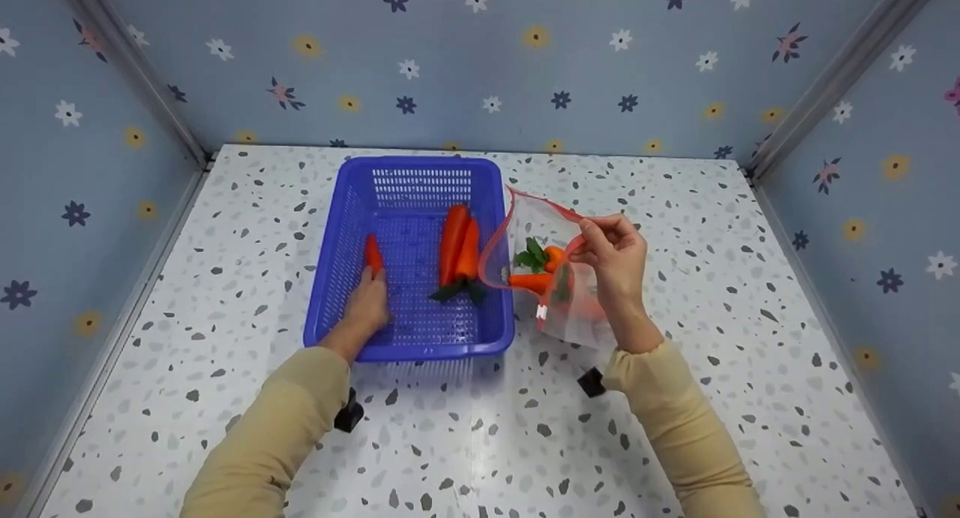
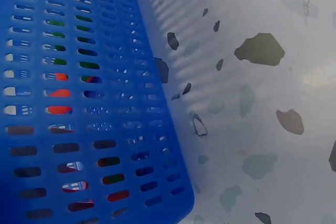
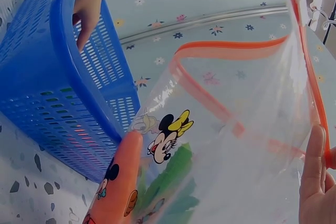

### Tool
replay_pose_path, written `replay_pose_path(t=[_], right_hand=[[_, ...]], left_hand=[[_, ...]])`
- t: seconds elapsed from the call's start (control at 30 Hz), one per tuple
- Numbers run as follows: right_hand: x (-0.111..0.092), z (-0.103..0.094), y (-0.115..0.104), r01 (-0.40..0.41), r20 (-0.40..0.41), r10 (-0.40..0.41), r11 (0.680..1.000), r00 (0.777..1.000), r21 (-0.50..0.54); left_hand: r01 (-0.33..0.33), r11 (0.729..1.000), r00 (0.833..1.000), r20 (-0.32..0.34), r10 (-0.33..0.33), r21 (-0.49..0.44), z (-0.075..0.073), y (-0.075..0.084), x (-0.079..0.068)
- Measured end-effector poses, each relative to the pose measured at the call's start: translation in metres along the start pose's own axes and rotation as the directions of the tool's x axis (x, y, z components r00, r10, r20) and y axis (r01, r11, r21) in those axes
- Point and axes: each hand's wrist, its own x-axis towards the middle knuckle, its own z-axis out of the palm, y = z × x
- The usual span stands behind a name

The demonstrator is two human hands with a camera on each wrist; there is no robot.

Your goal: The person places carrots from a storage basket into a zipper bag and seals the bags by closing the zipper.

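Note:
My left hand [image 1: 366, 306] reaches into a blue plastic basket [image 1: 409, 350] and grips a red-orange carrot [image 1: 374, 252] by its near end, tip pointing away. Also inside, against the right side, lie a red tapered vegetable [image 1: 452, 242] and an orange carrot [image 1: 468, 255], dark green leaves toward me. Right of the basket, my right hand [image 1: 616, 259] pinches the red zip edge of a clear bag [image 3: 226, 171] with cartoon mouse prints. The bag's mouth gapes toward the basket. Orange vegetables [image 1: 531, 281] with green leaves are in the bag. The left wrist view shows only the basket's slotted wall and the table.
The table [image 1: 480, 443] has a white speckled top. Flower-patterned panels [image 1: 480, 67] enclose it at the back and both sides. A white slider [image 1: 541, 312] sits on the bag's zip. Small black blocks [image 1: 592, 382] show at both wrists.

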Motion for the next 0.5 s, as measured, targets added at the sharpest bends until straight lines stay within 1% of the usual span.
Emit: replay_pose_path(t=[0.07, 0.1, 0.17, 0.2, 0.23, 0.3, 0.37, 0.4, 0.43, 0.5], right_hand=[[0.006, -0.008, 0.012, -0.004, 0.012, 0.004, 1.0, 1.0, 0.018], [0.007, -0.009, 0.014, 0.004, 0.004, -0.004, 1.0, 1.0, -0.01], [0.012, -0.016, 0.025, -0.004, 0.001, 0.004, 1.0, 1.0, -0.004], [0.015, -0.02, 0.031, 0.004, 0.013, -0.004, 1.0, 1.0, 0.002], [0.015, -0.019, 0.03, -0.001, 0.007, 0.001, 1.0, 1.0, -0.003], [0.008, -0.01, 0.017, -0.011, -0.007, 0.011, 1.0, 1.0, -0.019], [0.001, -0.001, 0.003, -0.02, -0.016, 0.02, 1.0, 1.0, -0.022], [-0.002, 0.002, -0.001, -0.007, -0.006, 0.007, 1.0, 1.0, -0.015], [-0.003, 0.004, -0.005, -0.016, -0.004, 0.016, 1.0, 1.0, 0.0], [-0.002, 0.002, -0.002, 0.005, 0.022, -0.006, 0.999, 1.0, 0.041]], left_hand=[[-0.01, 1.0, 1.0, -0.023, 0.01, -0.011, -0.001, 0.001, 0.0], [-0.013, 1.0, 0.999, -0.031, 0.013, -0.013, -0.002, 0.001, 0.0], [-0.005, 1.0, 0.999, -0.041, 0.004, -0.027, -0.005, 0.003, -0.001], [0.002, 0.999, 0.999, -0.042, -0.003, -0.032, -0.007, 0.004, -0.001], [0.012, 0.999, 0.999, -0.043, -0.013, -0.038, -0.009, 0.005, -0.002], [0.013, 0.999, 0.998, -0.064, -0.016, -0.045, -0.012, 0.007, -0.003], [0.007, 0.998, 0.995, -0.098, -0.014, -0.064, -0.015, 0.008, -0.004], [0.001, 0.997, 0.993, -0.118, -0.009, -0.073, -0.017, 0.009, -0.004], [-0.005, 0.996, 0.99, -0.137, -0.007, -0.086, -0.018, 0.01, -0.005], [-0.012, 0.993, 0.985, -0.17, -0.007, -0.114, -0.021, 0.011, -0.006]])
